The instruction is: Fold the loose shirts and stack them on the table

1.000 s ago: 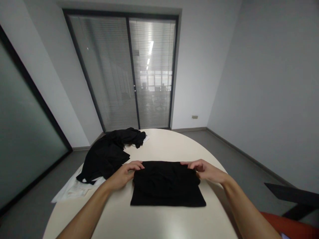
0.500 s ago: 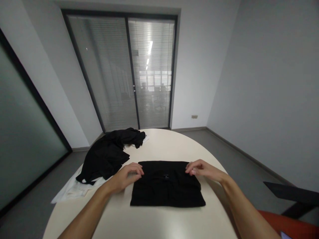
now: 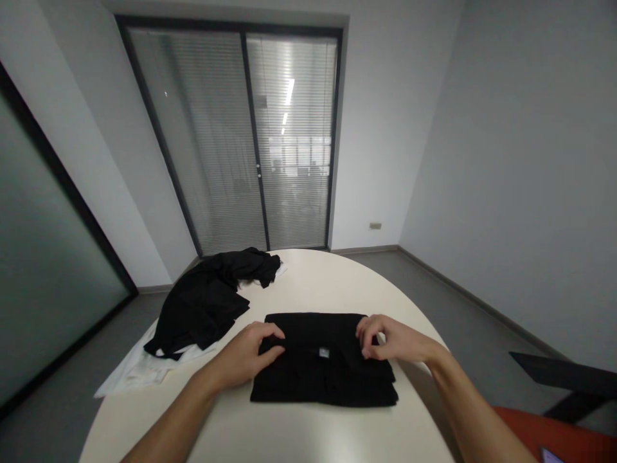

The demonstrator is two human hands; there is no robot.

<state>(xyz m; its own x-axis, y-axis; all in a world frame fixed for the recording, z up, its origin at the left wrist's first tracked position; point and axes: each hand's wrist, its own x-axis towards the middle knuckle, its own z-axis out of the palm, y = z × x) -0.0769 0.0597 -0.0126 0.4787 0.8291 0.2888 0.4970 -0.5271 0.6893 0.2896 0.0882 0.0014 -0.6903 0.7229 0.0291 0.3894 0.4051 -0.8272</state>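
Note:
A black T-shirt (image 3: pixel 322 379), folded into a flat rectangle, lies on the table before me. A small pale label (image 3: pixel 324 352) shows near its middle, beside a raised fold. At the shirt's left side my left hand (image 3: pixel 248 354) has its thumb and fingers bent around the fold of cloth, gripping it. My right hand (image 3: pixel 390 339) pinches the same fold at the right side, fingertips and thumb closed together. The fingertips partly hide the cloth between them.
On the round cream table (image 3: pixel 328 283), a rumpled black garment (image 3: pixel 202 308) lies at the left over white cloth (image 3: pixel 130 373). A red chair seat (image 3: pixel 523 434) and a dark armrest (image 3: pixel 563 373) stand at the lower right.
Both hands have closed more on the shirt's cloth and come slightly nearer me. The fold has shifted, and the label shows more plainly and lower. The other garments lie as before.

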